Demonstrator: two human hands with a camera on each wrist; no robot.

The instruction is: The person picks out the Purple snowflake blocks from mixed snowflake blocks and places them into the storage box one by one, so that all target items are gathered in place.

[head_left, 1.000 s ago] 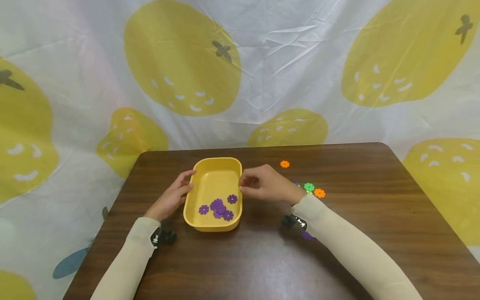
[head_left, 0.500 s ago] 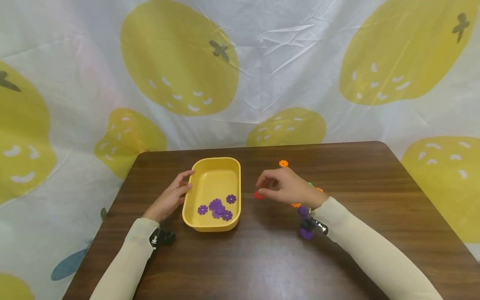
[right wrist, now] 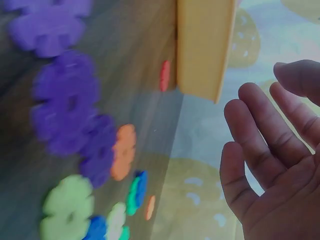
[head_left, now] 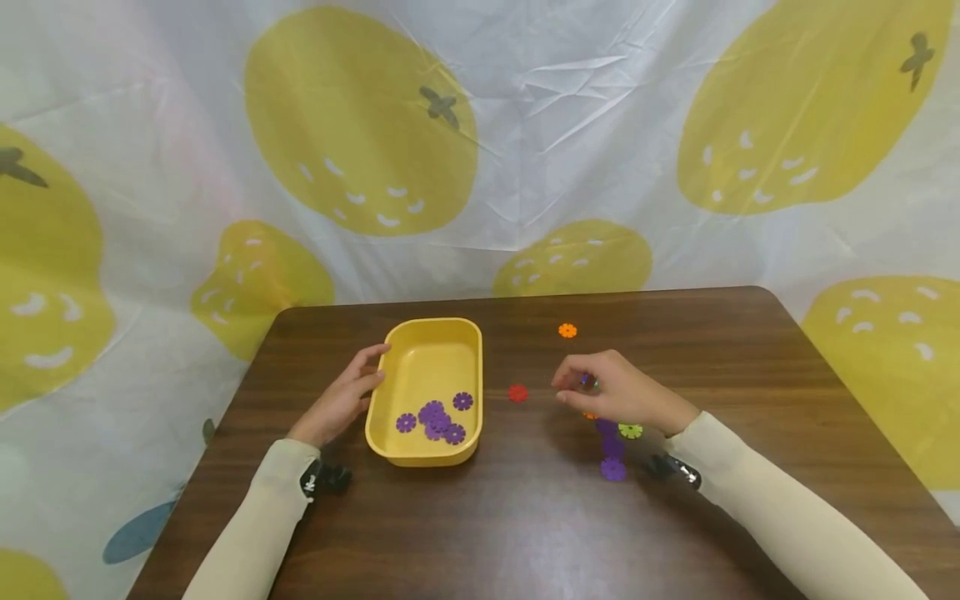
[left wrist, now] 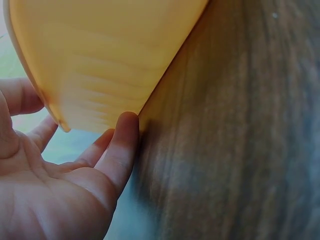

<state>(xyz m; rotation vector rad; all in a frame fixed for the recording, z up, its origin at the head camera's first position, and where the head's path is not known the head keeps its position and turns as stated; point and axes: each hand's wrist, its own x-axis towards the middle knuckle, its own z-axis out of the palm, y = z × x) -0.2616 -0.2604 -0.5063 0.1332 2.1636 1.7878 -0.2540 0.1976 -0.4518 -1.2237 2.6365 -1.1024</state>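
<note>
My left hand point(head_left: 339, 402) touches the left side of a yellow plastic basin point(head_left: 426, 367). In the left wrist view its spread fingers point(left wrist: 126, 135) rest against the outer wall, and another finger passes behind the rim. Several purple notched plastic discs point(head_left: 438, 423) lie in the near half of the basin. My right hand point(head_left: 618, 392) hovers above the table, its fingers loosely curved with nothing between them. Beneath and beside it lie more notched discs: purple point(head_left: 612, 468), lime green point(head_left: 631, 431) and orange point(right wrist: 124, 151). The hand partly hides this group in the head view.
A red disc point(head_left: 518, 392) lies alone just right of the basin. An orange disc point(head_left: 567, 331) sits toward the back of the brown wooden table point(head_left: 525, 533). A white curtain point(head_left: 525, 167) with yellow fruit prints hangs behind the table.
My right hand has moved right, from the basin's right rim to above the loose discs. The red disc has come into view on the table. My left hand stays at the basin.
</note>
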